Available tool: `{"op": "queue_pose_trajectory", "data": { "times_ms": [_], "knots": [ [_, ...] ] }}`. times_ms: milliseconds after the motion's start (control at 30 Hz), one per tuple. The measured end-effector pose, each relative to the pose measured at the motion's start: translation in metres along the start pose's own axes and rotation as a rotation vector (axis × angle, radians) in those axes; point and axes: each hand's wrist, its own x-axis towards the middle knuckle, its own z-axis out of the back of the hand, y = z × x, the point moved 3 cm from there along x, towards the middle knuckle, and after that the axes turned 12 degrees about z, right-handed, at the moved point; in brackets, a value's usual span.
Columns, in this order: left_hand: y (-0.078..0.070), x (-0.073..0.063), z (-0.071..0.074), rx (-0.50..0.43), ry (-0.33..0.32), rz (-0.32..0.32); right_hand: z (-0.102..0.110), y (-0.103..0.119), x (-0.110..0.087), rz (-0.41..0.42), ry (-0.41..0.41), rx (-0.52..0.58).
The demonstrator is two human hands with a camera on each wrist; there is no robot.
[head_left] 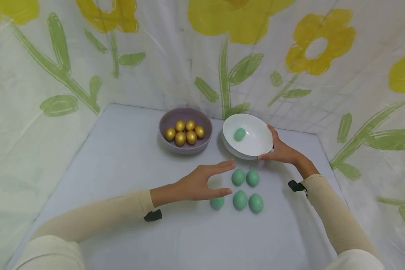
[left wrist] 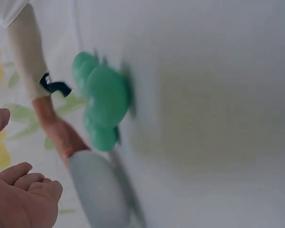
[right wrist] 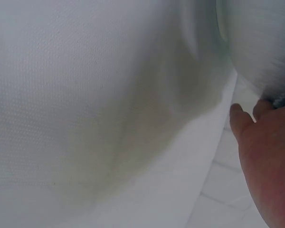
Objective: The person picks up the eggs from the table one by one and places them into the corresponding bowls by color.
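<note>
My right hand (head_left: 283, 150) grips the right side of a white bowl (head_left: 229, 144), thumb and fingers at its rim. The bowl leans toward me, and one green egg (head_left: 239, 134) lies inside it. In the right wrist view the fingers (right wrist: 241, 122) are against the bowl's outer wall. My left hand (head_left: 197, 182) reaches in from the left with thumb and fingers spread apart, nothing between them. Beside its fingertips lie several green eggs (head_left: 240, 200) on the table; the thumb partly covers the leftmost egg (head_left: 217, 203) in the head view.
A purple bowl (head_left: 185, 150) with several golden eggs (head_left: 180, 138) stands left of the white bowl. Both are near the back edge of the white-covered table (head_left: 121, 150). A curtain (head_left: 168, 71) with painted yellow flowers hangs close behind.
</note>
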Motion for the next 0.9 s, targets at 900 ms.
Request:
{"op": "queue_pose_trajectory", "data": {
  "times_ms": [900],
  "knots": [
    [0.047,-0.034,-0.053,-0.046,0.016,0.202,-0.001,0.004,-0.002,-0.016,0.001,0.000]
  ]
}}
